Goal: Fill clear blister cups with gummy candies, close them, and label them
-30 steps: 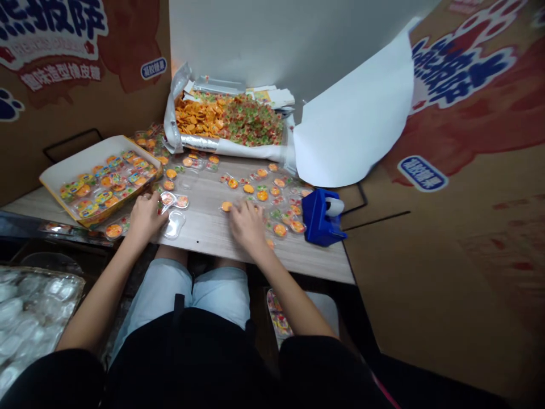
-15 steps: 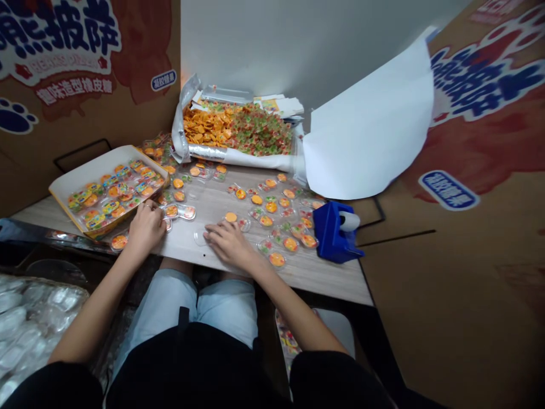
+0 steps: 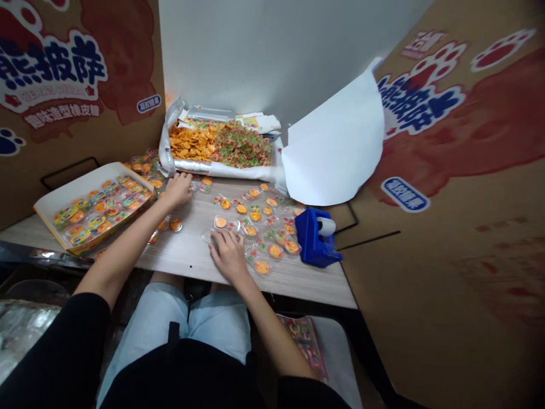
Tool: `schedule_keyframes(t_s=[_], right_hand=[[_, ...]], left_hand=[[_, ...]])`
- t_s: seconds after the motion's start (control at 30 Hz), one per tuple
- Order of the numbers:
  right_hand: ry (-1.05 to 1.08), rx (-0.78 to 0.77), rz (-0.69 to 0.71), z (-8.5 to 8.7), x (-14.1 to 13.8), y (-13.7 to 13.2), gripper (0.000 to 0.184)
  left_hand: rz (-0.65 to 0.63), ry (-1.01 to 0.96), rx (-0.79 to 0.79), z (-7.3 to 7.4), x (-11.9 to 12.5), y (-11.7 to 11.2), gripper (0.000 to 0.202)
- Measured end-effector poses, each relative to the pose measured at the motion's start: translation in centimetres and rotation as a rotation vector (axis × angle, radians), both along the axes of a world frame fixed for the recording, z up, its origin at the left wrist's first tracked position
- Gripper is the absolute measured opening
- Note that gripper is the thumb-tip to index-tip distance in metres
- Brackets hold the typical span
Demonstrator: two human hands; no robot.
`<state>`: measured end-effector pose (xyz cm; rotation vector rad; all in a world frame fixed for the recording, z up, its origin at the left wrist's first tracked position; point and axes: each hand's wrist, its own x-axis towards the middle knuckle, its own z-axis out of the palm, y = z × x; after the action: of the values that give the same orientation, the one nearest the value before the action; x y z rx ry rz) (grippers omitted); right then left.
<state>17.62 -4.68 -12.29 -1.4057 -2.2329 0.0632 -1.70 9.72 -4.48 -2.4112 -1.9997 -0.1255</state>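
Note:
My left hand (image 3: 177, 189) reaches far across the wooden table (image 3: 191, 255), fingers curled over small candy packs just in front of the foil-lined bag of loose orange and green candies (image 3: 219, 145). What its fingers grip is hidden. My right hand (image 3: 227, 253) lies palm down near the table's front edge, fingers spread flat over a clear plastic blister case (image 3: 210, 236). Several small filled blister packs (image 3: 264, 218) with orange and green sweets are scattered right of it.
A shallow cardboard tray (image 3: 51, 199) with several filled packs sits at the left. A blue tape dispenser (image 3: 314, 237) stands at the right, a curled white sheet (image 3: 336, 147) behind it. Printed cardboard walls enclose both sides. A bag of candy lies on a seat (image 3: 336, 352) below.
My left hand has moved from the packs beside the tray forward to the foot of the candy bag. My right hand stayed near the front edge on the clear case.

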Motion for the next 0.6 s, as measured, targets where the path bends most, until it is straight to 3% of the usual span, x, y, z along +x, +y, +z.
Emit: schedule_keyframes(t_s=[0.2,0.47,0.53,0.6], right_hand=[[0.038,0.019,-0.014,0.0,0.1,0.1,0.024],[0.091,0.009,-0.045,0.1,0.2,0.2,0.025],[0.084,-0.016,-0.054,0.3,0.2,0.2,0.024],[0.074,-0.034,-0.064,0.3,0.1,0.3,0.023]], left_hand=[[-0.088,0.035,-0.074,0.1,0.1,3.9,0.050],[-0.079,-0.002,0.033,-0.6,5.8,4.0,0.068],[-0.192,-0.025,0.069,-0.5,6.9,3.9,0.058],[-0.391,-0.008,0.003,-0.4,7.6,3.9,0.052]])
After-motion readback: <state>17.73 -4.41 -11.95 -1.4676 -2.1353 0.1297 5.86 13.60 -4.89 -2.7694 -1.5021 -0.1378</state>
